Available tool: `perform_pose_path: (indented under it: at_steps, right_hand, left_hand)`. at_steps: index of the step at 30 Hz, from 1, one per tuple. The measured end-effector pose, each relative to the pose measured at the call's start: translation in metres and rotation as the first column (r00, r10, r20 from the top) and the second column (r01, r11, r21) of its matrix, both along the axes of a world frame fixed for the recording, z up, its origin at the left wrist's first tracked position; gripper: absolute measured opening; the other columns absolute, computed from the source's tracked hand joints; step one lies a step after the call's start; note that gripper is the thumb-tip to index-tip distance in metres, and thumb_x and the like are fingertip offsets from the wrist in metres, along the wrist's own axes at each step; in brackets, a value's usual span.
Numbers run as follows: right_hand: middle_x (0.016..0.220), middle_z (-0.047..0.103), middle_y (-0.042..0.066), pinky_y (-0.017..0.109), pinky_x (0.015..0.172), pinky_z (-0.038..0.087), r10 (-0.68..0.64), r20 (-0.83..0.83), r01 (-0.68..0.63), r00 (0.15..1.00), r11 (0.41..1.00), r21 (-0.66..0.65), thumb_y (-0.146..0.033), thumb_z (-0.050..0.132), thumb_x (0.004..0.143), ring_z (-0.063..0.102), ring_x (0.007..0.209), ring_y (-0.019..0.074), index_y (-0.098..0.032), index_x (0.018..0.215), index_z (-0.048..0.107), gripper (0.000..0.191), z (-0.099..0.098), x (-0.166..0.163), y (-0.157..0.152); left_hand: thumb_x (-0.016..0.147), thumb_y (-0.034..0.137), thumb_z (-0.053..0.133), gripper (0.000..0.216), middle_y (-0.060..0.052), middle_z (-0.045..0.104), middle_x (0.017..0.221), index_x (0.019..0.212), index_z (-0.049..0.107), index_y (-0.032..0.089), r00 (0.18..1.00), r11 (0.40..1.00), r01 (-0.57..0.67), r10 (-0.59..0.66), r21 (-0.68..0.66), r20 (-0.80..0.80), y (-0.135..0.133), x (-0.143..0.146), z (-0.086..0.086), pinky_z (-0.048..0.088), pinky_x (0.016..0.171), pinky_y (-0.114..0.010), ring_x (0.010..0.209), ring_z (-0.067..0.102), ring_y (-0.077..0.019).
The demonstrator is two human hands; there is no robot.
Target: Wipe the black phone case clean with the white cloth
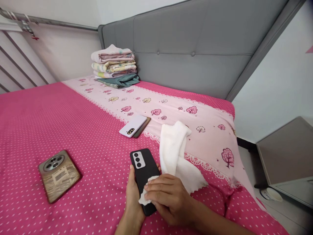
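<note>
A black phone (pixel 149 163) with a silver camera panel lies back-up in my left hand (pixel 133 199), whose thumb and fingers wrap its sides. My right hand (pixel 171 197) presses a bunched white cloth (pixel 146 195) onto the phone's lower back. The rest of this hand's palm side is hidden. Just beyond, a larger white cloth (pixel 172 147) lies loosely folded on the bed; whether it joins the bunched piece I cannot tell. Farther off, a pale lilac phone (pixel 133 125) partly overlaps a darker phone (pixel 144 128). To the left lies a gold-brown phone (pixel 60 176) with a round camera module and a label.
The pink dotted bedsheet (pixel 93 140) has a printed tree band. Folded bedding (pixel 113 67) is stacked at the back against a grey headboard (pixel 186 49). On the right, past the bed's edge, are a cabinet (pixel 288 150) and a white bowl-like container (pixel 274 195) on the floor.
</note>
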State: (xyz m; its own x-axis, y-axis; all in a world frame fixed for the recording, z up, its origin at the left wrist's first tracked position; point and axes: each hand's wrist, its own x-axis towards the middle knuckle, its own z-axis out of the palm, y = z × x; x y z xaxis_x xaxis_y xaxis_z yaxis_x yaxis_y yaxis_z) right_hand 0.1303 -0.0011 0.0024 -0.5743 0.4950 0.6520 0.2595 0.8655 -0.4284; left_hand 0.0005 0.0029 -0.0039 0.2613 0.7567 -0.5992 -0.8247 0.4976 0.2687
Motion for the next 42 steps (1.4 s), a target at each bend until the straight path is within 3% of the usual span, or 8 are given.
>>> perform_pose_path:
  at_steps: [8, 13, 19, 23, 36, 39, 42]
  right_hand:
    - [0.1, 0.068, 0.001, 0.026, 0.086, 0.047, -0.086, 0.012, 0.086, 0.996, 0.996, -0.024, -0.01, 0.044, 0.08, 0.061, 0.095, 0.0106, -0.018, 0.098, 0.059, 0.025, -0.002, -0.002, -0.001]
    - [0.098, 0.068, 0.001, 0.026, 0.086, 0.047, -0.177, 0.006, 0.177, 0.984, 0.983, -0.036, -0.009, 0.045, 0.08, 0.061, 0.095, 0.0112, -0.018, 0.097, 0.06, 0.025, -0.004, -0.003, -0.001]
    - [0.093, 0.069, 0.004, 0.03, 0.082, 0.049, -0.366, -0.011, 0.364, 0.931, 0.928, -0.072, -0.01, 0.042, 0.082, 0.063, 0.089, 0.0141, -0.019, 0.097, 0.062, 0.027, -0.013, -0.004, 0.0]
    - [0.092, 0.069, 0.004, 0.03, 0.08, 0.049, -0.414, -0.012, 0.412, 0.91, 0.908, -0.08, -0.01, 0.042, 0.083, 0.063, 0.087, 0.0149, -0.019, 0.096, 0.063, 0.026, -0.015, -0.005, 0.0]
    - [0.1, 0.068, 0.001, 0.026, 0.088, 0.047, -0.067, 0.023, 0.067, 0.997, 0.998, 0.004, -0.011, 0.042, 0.082, 0.061, 0.095, 0.0099, -0.019, 0.098, 0.059, 0.025, -0.001, 0.0, 0.0]
    - [0.102, 0.067, 0.002, 0.026, 0.088, 0.046, -0.041, 0.029, 0.041, 0.999, 0.999, 0.005, -0.011, 0.042, 0.082, 0.06, 0.096, 0.0101, -0.019, 0.099, 0.058, 0.025, -0.001, 0.0, -0.001]
    - [0.101, 0.068, 0.002, 0.026, 0.088, 0.047, -0.052, 0.022, 0.052, 0.998, 0.999, 0.013, -0.01, 0.042, 0.082, 0.061, 0.096, 0.0103, -0.018, 0.099, 0.058, 0.025, 0.0, -0.001, 0.0]
  left_hand:
    - [0.08, 0.055, 0.042, 0.06, -0.016, 0.068, 0.07, 0.083, 0.066, 0.001, 1.0, 1.0, -0.003, 0.003, 0.017, -0.014, -0.001, 0.0, 0.001, 0.053, 0.063, -0.03, 0.061, 0.064, -0.0196]
    - [0.08, 0.053, 0.043, 0.057, -0.017, 0.068, 0.074, 0.087, 0.065, 0.001, 0.999, 1.0, -0.005, 0.006, 0.026, -0.036, -0.002, 0.0, 0.001, 0.052, 0.07, -0.038, 0.066, 0.065, -0.0229]
    - [0.081, 0.052, 0.042, 0.058, -0.02, 0.069, 0.081, 0.093, 0.063, 0.0, 0.989, 0.999, -0.049, 0.05, 0.011, -0.142, -0.001, 0.004, 0.006, 0.049, 0.08, -0.045, 0.078, 0.066, -0.0285]
    - [0.082, 0.052, 0.039, 0.058, -0.02, 0.069, 0.08, 0.093, 0.064, 0.0, 0.984, 0.998, -0.061, 0.063, 0.014, -0.164, -0.001, 0.005, 0.009, 0.048, 0.082, -0.046, 0.083, 0.065, -0.0299]
    - [0.08, 0.055, 0.042, 0.06, -0.016, 0.068, 0.069, 0.085, 0.066, 0.0, 1.0, 1.0, 0.003, -0.003, 0.006, -0.011, -0.001, 0.0, 0.003, 0.052, 0.059, -0.03, 0.06, 0.064, -0.0196]
    - [0.081, 0.056, 0.038, 0.061, -0.015, 0.067, 0.062, 0.076, 0.067, 0.002, 1.0, 1.0, -0.005, 0.005, -0.015, -0.011, 0.0, 0.0, 0.005, 0.052, 0.055, -0.029, 0.053, 0.062, -0.018]
    - [0.081, 0.056, 0.039, 0.062, -0.016, 0.067, 0.065, 0.081, 0.066, 0.0, 1.0, 1.0, 0.009, -0.009, -0.001, -0.013, 0.0, 0.0, 0.004, 0.053, 0.059, -0.029, 0.058, 0.064, -0.0194]
